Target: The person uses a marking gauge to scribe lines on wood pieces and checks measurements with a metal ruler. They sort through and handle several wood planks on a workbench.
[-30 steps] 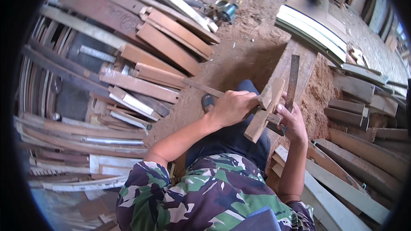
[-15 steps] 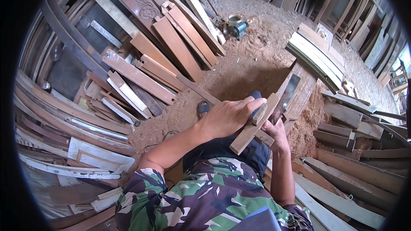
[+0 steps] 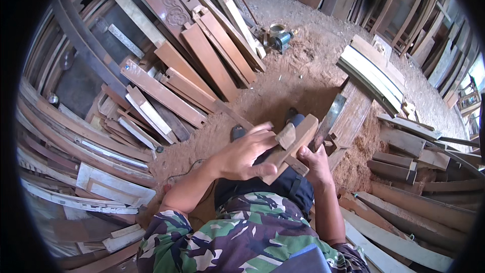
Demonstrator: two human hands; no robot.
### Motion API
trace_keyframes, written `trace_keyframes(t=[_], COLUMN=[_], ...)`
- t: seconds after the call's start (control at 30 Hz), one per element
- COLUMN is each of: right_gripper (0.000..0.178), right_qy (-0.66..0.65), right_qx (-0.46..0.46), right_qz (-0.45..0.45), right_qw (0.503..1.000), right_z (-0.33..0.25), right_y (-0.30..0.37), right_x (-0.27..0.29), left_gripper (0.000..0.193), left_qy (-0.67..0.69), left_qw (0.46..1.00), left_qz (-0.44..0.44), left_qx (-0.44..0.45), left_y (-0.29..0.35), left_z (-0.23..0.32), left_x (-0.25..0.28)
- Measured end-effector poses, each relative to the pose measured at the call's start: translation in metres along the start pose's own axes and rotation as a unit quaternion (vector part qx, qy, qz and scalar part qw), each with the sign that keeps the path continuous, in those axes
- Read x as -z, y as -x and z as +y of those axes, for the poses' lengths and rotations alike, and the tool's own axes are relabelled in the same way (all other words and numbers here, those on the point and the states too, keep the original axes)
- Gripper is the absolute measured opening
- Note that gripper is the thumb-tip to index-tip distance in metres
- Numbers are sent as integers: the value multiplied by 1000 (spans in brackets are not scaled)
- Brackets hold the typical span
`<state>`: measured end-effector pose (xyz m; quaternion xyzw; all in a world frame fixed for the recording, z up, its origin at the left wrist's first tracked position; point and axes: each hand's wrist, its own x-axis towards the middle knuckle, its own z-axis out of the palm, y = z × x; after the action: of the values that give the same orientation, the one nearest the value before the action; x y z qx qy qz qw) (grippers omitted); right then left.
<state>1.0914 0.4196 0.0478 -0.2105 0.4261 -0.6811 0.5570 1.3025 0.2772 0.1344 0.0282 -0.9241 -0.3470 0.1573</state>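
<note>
In front of my lap is a wooden tool shaped like a marking gauge: a thick pale block (image 3: 303, 134), a small wedge-like piece (image 3: 285, 136) on it, and a long thin beam (image 3: 233, 114) crossing it toward the upper left. My right hand (image 3: 318, 164) grips it, thumb pressed by the block. A broad flat metal blade (image 3: 331, 116) rises from the same hand; its lower end is hidden. My left hand (image 3: 245, 154) is open over the beam, fingers spread, thumb against the block's near end. Whether its palm touches the beam is hidden.
Reddish boards (image 3: 209, 63) lie stacked at the left. A wooden bench (image 3: 353, 111) carries white-edged planks (image 3: 371, 73) at the right, with shavings (image 3: 361, 156) below. A teal machine (image 3: 283, 40) stands on the dusty floor ahead. Timber (image 3: 404, 217) fills the lower right.
My left hand has loosened from the small wedge-like piece and spread its fingers, moving down and left. The wooden tool has shifted slightly left in my right hand.
</note>
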Motion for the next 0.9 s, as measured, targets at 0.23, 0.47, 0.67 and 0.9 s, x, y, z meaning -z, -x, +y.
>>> trace_keyframes(t=[0.23, 0.47, 0.67, 0.9], right_gripper=[42, 43, 40, 47], right_qy=[145, 221, 225, 224], right_qx=[38, 43, 68, 110], right_qz=[61, 49, 53, -3], right_qw=[987, 973, 971, 968], right_z=[-15, -42, -31, -3], right_y=[-10, -12, -26, -39], right_x=[-30, -73, -89, -85], left_gripper=[74, 105, 131, 40], left_qy=[222, 446, 330, 267], left_qw=[944, 829, 837, 817], left_qz=[122, 307, 401, 420], left_qx=[214, 138, 172, 291], left_y=[23, 45, 39, 55], left_z=[-2, -12, 9, 0], left_x=[-40, -63, -60, -62])
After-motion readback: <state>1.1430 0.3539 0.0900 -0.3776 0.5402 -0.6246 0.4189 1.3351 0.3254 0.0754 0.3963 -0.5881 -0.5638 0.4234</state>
